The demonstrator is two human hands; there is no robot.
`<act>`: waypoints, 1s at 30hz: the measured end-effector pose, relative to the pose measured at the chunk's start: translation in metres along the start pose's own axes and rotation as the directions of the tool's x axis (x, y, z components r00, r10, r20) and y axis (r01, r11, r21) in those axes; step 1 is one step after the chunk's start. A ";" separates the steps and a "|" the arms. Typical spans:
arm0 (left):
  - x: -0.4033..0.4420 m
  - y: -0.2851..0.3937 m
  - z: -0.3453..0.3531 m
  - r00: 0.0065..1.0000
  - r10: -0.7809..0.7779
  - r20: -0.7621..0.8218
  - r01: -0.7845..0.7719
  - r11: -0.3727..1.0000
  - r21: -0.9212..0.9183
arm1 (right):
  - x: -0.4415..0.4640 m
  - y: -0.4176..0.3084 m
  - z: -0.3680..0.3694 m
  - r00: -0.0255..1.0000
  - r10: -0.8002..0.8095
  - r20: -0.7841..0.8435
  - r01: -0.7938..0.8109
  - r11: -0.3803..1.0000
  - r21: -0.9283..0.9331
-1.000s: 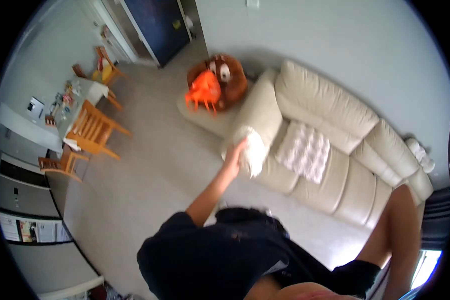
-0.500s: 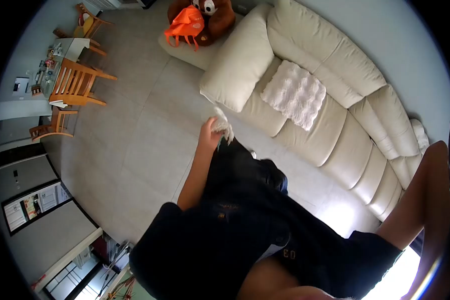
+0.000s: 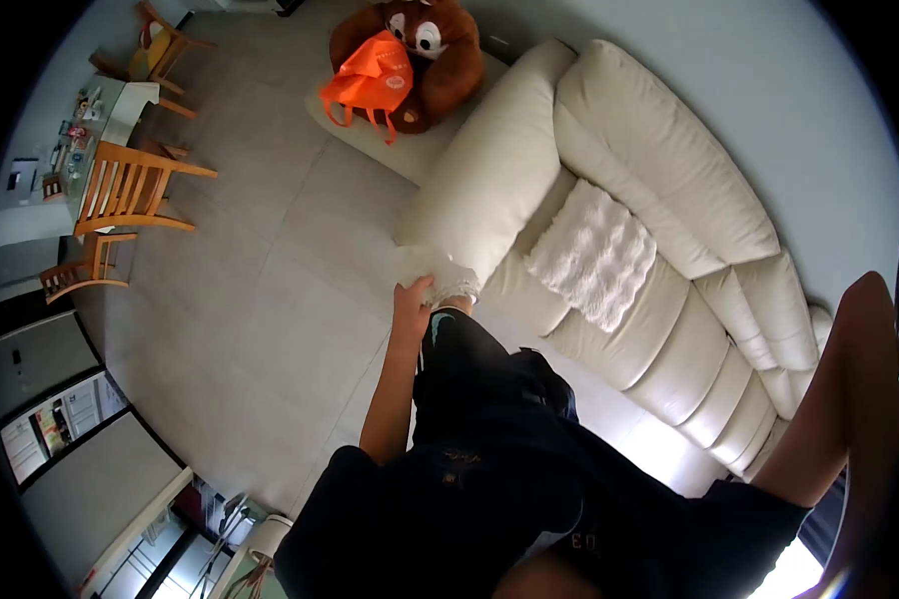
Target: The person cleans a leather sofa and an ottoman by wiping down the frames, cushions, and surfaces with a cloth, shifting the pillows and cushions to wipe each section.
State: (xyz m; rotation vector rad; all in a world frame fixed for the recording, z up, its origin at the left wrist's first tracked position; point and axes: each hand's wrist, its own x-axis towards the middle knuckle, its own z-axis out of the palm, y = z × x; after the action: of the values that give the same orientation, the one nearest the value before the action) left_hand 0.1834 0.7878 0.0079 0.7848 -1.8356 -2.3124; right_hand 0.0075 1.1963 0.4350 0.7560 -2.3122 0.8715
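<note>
My left hand [image 3: 413, 302] is closed on a bunched white cloth [image 3: 454, 285] with a ragged lower edge. The cloth is blurred and hangs in front of my leg, near the end of the sofa armrest. My right arm [image 3: 854, 369] is bent sharply at the right side, elbow raised. Its forearm runs back toward my head, and the hand lies outside the view.
A cream sofa [image 3: 649, 369] with a fluffy white cushion or folded throw [image 3: 594, 255] stands ahead and to the right. A brown plush toy [image 3: 454, 75] and an orange bag [image 3: 375, 78] sit beyond its armrest [image 3: 499, 165]. Wooden chairs [image 3: 135, 190] surround a cluttered table [image 3: 95, 125] at left.
The view has shifted, so the sofa and plush toy appear lower. My left hand and the white cloth have moved down in the picture; my right arm stays raised.
</note>
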 end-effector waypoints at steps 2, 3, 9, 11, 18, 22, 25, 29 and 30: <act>0.024 0.029 0.006 0.913 -0.302 -0.275 0.158 0.882 -0.444 | 0.037 0.012 0.047 0.999 -0.042 0.027 0.041 0.998 0.051; 0.032 0.027 -0.004 0.895 -0.332 -0.298 0.174 0.875 -0.452 | 0.056 0.015 0.071 0.997 -0.067 0.049 0.062 0.994 0.090; 0.124 0.006 -0.073 0.805 -0.279 -0.523 0.503 0.788 0.354 | 0.149 0.027 0.184 0.937 -0.346 0.048 0.310 0.886 0.345; 0.150 -0.013 -0.079 0.798 -0.175 -0.576 0.490 0.745 0.453 | 0.174 0.028 0.209 0.893 -0.450 0.012 0.397 0.800 0.451; 0.197 -0.125 -0.016 0.881 -0.115 -0.458 0.402 0.694 0.597 | 0.215 0.099 0.254 0.809 -0.559 -0.182 0.519 0.534 0.668; 0.203 -0.118 0.058 0.773 -0.091 -0.628 0.550 0.590 0.591 | 0.111 0.299 0.297 0.933 0.153 0.327 -0.080 0.971 -0.227; 0.225 -0.119 0.079 0.581 -0.150 -0.800 0.778 0.390 0.493 | 0.085 0.424 0.326 0.814 0.395 0.426 -0.326 0.917 -0.227; 0.240 -0.156 0.083 0.575 0.026 -0.818 0.784 0.270 0.559 | 0.118 0.536 0.448 0.833 0.190 0.520 -0.089 0.973 -0.212; 0.244 -0.166 0.085 0.620 0.085 -0.780 0.729 0.306 0.612 | 0.115 0.570 0.490 0.824 0.102 0.557 -0.041 0.992 -0.121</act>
State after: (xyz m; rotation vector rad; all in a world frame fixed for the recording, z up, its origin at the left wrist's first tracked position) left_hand -0.0243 0.8177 -0.2161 2.0341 -2.4997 -0.4192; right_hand -0.5920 1.1720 -0.0321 0.9881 -2.8961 0.5988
